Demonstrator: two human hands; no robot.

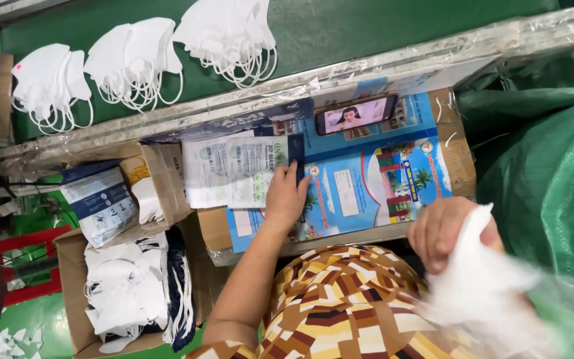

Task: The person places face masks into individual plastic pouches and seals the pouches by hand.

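My left hand (286,194) rests flat on a stack of printed mask pouches (234,169), fingers on the stack's right edge. These pouches lie on a blue printed poster (373,186) that covers a cardboard work surface. My right hand (443,229) is closed on a bundle of white face masks (483,286) inside a clear plastic bag, close to my lap at the lower right. Three piles of white face masks (134,56) lie on the green conveyor belt (340,26) at the top.
A phone (357,114) showing a video leans at the back of the poster. Left of me an open cardboard box (68,266) holds white and dark masks, with more pouches (101,199) above it. Green woven sacking (546,166) fills the right side.
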